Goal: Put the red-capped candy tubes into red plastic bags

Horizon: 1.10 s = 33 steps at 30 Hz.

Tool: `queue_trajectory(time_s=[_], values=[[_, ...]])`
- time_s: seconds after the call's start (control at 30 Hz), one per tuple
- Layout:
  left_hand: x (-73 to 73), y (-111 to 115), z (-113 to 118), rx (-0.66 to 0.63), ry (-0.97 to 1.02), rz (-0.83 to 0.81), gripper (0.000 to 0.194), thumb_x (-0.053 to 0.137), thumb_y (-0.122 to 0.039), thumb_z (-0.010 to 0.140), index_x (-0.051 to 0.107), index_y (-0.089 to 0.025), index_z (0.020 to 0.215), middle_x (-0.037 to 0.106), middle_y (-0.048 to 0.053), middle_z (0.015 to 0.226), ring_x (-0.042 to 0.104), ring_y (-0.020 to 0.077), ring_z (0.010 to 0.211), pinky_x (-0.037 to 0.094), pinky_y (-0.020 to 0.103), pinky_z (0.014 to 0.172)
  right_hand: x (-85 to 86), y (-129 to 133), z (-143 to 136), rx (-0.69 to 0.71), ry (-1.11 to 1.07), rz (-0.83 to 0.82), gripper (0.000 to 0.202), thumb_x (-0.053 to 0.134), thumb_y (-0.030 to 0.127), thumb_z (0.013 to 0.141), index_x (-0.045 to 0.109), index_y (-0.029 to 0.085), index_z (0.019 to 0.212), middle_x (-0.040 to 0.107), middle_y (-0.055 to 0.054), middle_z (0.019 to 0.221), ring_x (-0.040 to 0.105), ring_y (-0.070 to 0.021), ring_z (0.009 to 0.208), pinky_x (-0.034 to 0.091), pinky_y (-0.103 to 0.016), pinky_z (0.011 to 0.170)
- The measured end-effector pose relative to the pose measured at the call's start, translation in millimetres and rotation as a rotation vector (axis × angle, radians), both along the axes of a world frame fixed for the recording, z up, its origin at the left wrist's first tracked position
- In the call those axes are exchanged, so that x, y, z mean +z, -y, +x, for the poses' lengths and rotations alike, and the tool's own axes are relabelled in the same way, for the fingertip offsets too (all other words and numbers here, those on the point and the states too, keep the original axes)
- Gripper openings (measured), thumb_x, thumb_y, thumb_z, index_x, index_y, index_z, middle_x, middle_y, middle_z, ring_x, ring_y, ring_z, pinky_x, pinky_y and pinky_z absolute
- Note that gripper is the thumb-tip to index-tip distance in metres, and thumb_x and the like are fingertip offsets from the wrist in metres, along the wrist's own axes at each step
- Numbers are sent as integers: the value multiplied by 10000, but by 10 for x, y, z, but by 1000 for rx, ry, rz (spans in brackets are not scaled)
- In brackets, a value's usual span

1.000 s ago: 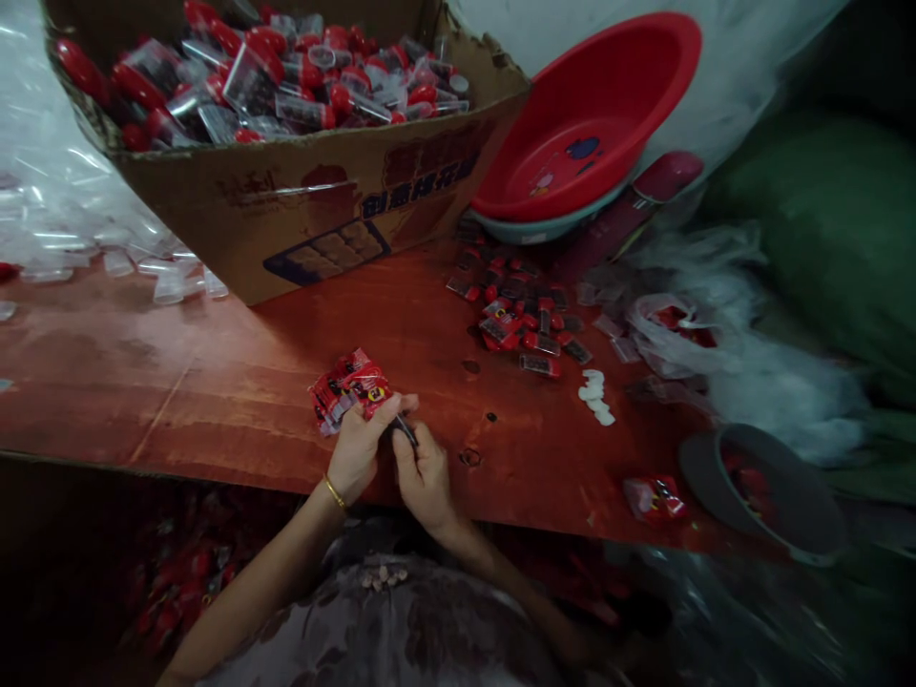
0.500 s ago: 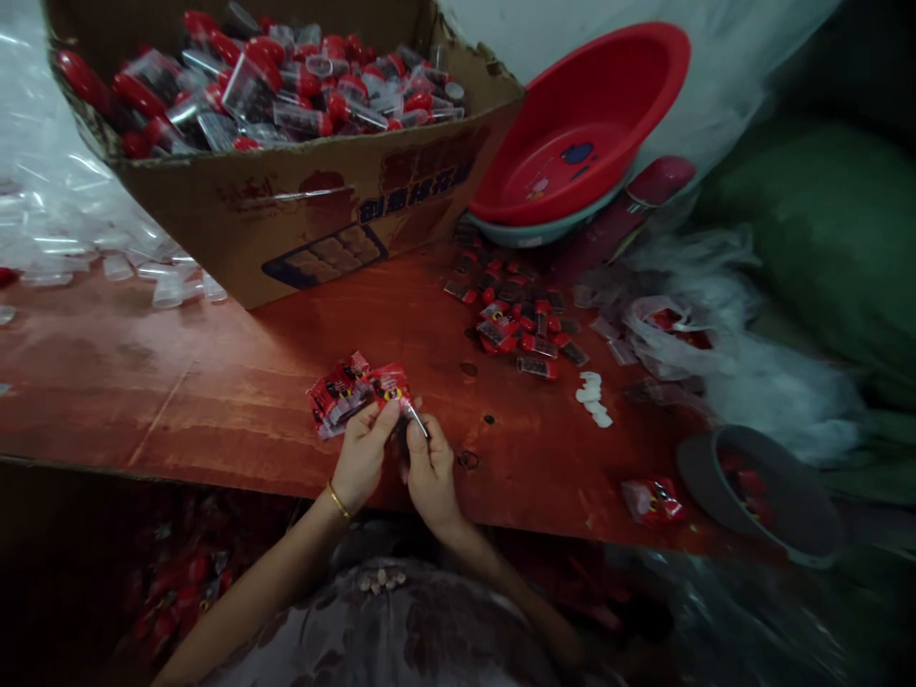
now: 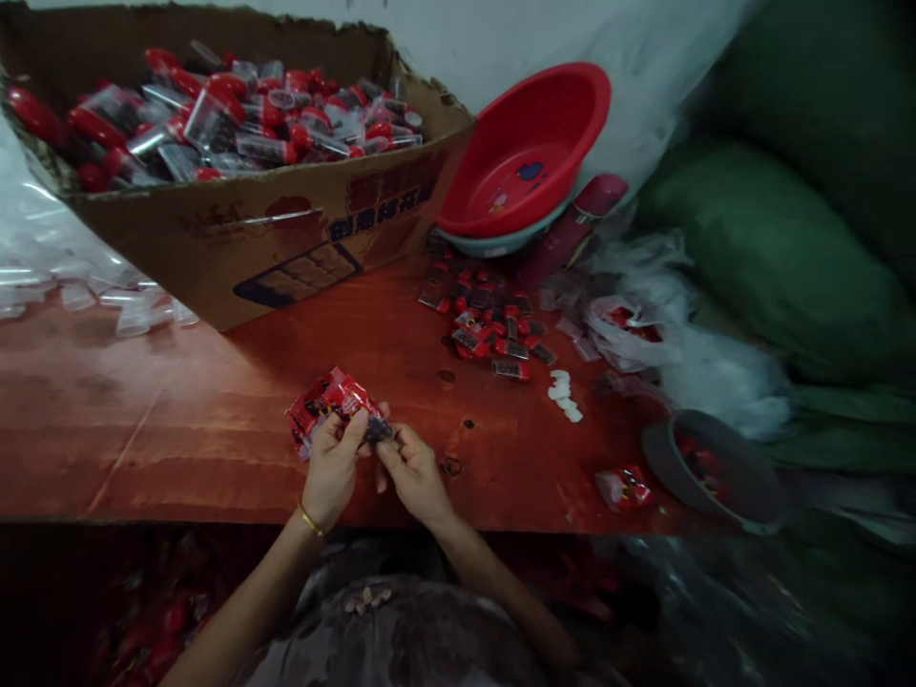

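Note:
My left hand (image 3: 330,468) grips a bunch of red printed packets (image 3: 325,405) above the near edge of the red-brown table (image 3: 178,420); a gold bangle is on that wrist. My right hand (image 3: 411,469) meets it from the right, with its fingertips pinched on a small dark piece (image 3: 377,431) at the end of the packets. The two hands touch at the fingertips. What the dark piece is cannot be made out.
A cardboard box (image 3: 272,229) of clear red-capped containers stands at the back left. A red basin (image 3: 526,157) leans behind a heap of small red pieces (image 3: 490,324). White tablets (image 3: 562,393), a lone packet (image 3: 624,487), a grey bowl (image 3: 708,468) and plastic bags (image 3: 679,343) lie on the right.
The view has swung right and down, so everything has slid left in the frame. My hands stay joined on the packets; the right fingers have shifted from a thin strip to the dark piece.

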<state>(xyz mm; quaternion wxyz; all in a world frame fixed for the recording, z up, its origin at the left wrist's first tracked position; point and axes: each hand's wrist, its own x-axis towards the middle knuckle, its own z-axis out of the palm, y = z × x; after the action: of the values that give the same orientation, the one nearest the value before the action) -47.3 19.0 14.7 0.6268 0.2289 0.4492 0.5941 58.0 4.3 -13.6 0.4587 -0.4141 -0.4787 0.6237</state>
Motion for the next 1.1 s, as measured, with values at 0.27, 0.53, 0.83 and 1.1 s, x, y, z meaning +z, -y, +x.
queue_trajectory(time_s=[0.27, 0.53, 0.83, 1.1], values=[[-30, 99, 35, -28, -18, -28, 345, 736, -427, 628, 586, -135, 733, 706, 51, 727, 503, 80, 392, 392, 175, 315, 96, -46, -27, -9, 40, -14, 265, 593, 456, 756, 514, 204, 767, 623, 32, 618, 533, -78, 395, 419, -188, 407], [-15, 104, -8, -201, 11, -83, 371, 720, -448, 632, 660, -120, 794, 631, 12, 544, 411, 66, 325, 325, 175, 281, 88, 45, -27, -14, 138, 57, 169, 557, 362, 779, 532, 196, 761, 606, 21, 601, 539, -99, 435, 448, -207, 436], [-15, 45, -4, -241, -151, 14, 383, 718, -403, 661, 692, -97, 890, 666, 37, 636, 532, 96, 457, 452, 214, 460, 141, 20, 60, -109, 494, 338, 169, 476, 278, 810, 511, 198, 665, 522, 36, 520, 483, -99, 451, 380, -202, 450], [-62, 83, -28, -163, -42, -66, 361, 771, -432, 575, 692, -116, 732, 674, 42, 691, 581, 114, 593, 491, 218, 575, -15, -96, 56, -40, 433, 330, 326, 603, 462, 771, 525, 197, 598, 562, 42, 523, 501, -89, 459, 396, -194, 465]])
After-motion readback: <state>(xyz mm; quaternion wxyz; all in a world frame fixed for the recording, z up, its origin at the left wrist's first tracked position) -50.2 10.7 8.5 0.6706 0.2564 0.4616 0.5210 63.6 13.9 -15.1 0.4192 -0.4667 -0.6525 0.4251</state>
